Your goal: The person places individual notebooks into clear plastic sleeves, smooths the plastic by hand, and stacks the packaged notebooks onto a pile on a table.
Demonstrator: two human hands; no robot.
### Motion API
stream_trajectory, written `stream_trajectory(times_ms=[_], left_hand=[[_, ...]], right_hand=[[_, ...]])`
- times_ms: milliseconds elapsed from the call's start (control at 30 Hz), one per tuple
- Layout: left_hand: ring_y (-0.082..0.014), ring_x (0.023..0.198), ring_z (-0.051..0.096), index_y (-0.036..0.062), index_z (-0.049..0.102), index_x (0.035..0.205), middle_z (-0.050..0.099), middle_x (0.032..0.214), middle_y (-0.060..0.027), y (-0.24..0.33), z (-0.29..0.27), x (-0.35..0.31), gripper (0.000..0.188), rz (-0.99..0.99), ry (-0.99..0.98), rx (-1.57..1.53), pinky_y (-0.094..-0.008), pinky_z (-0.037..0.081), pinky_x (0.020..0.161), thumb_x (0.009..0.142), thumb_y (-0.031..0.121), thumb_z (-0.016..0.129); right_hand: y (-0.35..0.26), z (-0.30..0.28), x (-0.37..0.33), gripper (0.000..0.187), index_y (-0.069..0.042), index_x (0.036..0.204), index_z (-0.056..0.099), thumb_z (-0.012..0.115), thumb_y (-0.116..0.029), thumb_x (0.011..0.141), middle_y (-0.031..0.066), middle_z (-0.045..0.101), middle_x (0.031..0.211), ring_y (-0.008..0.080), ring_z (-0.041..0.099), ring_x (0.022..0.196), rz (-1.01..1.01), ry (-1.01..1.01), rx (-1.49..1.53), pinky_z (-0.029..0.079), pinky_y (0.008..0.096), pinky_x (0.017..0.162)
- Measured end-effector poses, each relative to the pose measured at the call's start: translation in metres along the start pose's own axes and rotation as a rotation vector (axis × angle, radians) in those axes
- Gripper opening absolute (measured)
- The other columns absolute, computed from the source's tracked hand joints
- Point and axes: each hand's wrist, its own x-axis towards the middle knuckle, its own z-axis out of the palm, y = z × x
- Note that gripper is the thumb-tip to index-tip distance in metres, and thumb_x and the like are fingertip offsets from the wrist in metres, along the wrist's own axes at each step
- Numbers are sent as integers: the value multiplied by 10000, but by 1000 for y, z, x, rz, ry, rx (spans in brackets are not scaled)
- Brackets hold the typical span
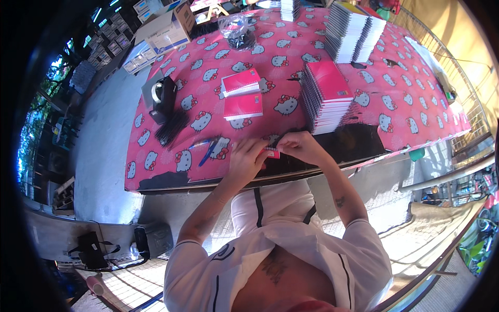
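Note:
At the table's near edge my left hand (249,155) holds down a small pink notebook (274,154), mostly hidden under the fingers. My right hand (301,146) is closed in a pinch at the notebook's right end; what lies between its fingertips is too small to make out. Left of my left hand lies a blue-handled tool (207,155). Two pink-covered notebooks (243,106) rest farther in. Just beyond my right hand rises a tall stack of pink spiral notebooks (328,86).
A bundle of thin black coils (172,128) lies beside a black tape dispenser (165,99) on the left. More notebook stacks (347,34) stand at the far right. A clear plastic bag (236,28) and a cardboard box (169,28) are at the back. Pink patterned cloth (283,73) covers the table.

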Motion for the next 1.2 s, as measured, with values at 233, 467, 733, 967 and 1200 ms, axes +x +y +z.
stream_trajectory(times_ms=[233, 467, 733, 967, 1200], left_hand=[[-291, 889, 622, 70, 676, 1015, 652, 918, -72, -6, -4, 4, 258, 6, -104, -15, -430, 451, 828, 803, 204, 739], [-305, 906, 622, 58, 677, 991, 659, 934, -85, -8, -14, 11, 231, 76, -183, -29, -414, 462, 821, 795, 159, 749], [-282, 754, 644, 47, 638, 994, 658, 920, -90, 5, -12, 14, 232, 72, -185, 93, -391, 537, 682, 807, 141, 739], [-298, 1067, 641, 27, 624, 1111, 648, 1109, -163, 74, -57, 127, 254, 83, 114, -424, -397, 501, 896, 924, 196, 652], [-283, 1048, 622, 60, 654, 1177, 644, 1170, -145, 31, 32, 269, 265, 258, 1, -440, -363, 466, 903, 944, 184, 631]], right_hand=[[-5, 11, 2, 95, 4, 867, 659, 721, 10, 795, 76, 645, 787, 113, 672, 747, -159, 67, -32, 542, 251, 682], [-10, 8, -3, 112, -11, 832, 643, 737, -36, 776, 63, 620, 745, 151, 656, 684, -213, 67, -53, 533, 277, 632], [-24, 29, 0, 165, -37, 912, 628, 728, -113, 805, 98, 632, 827, 235, 667, 764, -110, 364, -431, 527, 345, 635], [-134, -8, -16, 690, -50, 1479, 401, 689, -112, 855, 198, 533, 1340, 325, 541, 1190, -449, 538, -210, 453, 367, 985], [-126, -160, 22, 534, 16, 1402, 508, 627, -113, 897, 82, 647, 1159, 172, 611, 1033, -20, 520, -186, 466, 291, 937]])
